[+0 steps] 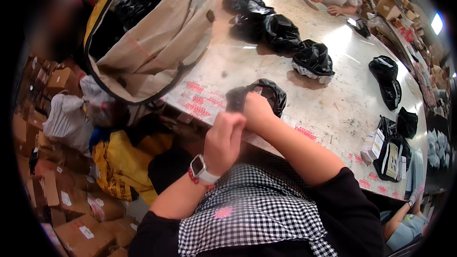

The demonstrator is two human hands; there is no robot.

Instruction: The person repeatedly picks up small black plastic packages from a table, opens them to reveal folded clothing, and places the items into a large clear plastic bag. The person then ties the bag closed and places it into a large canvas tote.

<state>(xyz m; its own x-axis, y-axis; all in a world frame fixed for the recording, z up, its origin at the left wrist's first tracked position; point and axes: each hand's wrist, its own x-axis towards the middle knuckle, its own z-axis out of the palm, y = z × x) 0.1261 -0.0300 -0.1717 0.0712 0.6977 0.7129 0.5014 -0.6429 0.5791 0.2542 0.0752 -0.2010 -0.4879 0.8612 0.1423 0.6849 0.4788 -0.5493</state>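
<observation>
In front of me, at the near edge of the table, lies a crumpled black plastic bag (274, 96). My right hand (257, 109) is closed on its near side, with the fingertips hidden by the hand and the folds. Just left of it, off the table's edge, is my left hand (223, 138), wearing a watch (198, 165) and a red bracelet. Its fingers are curled in and slightly blurred; whatever they may hold is hidden. Beyond the bag, a line of black plastic bags (281, 32) runs toward the far side.
At the left, a large open beige sack (164, 43) holds black bags against the table (238, 62). Small white boxes (372, 145) and more black bags (384, 78) lie at the right. Cardboard boxes (85, 233) cover the floor at left. People sit at the far side and lower right.
</observation>
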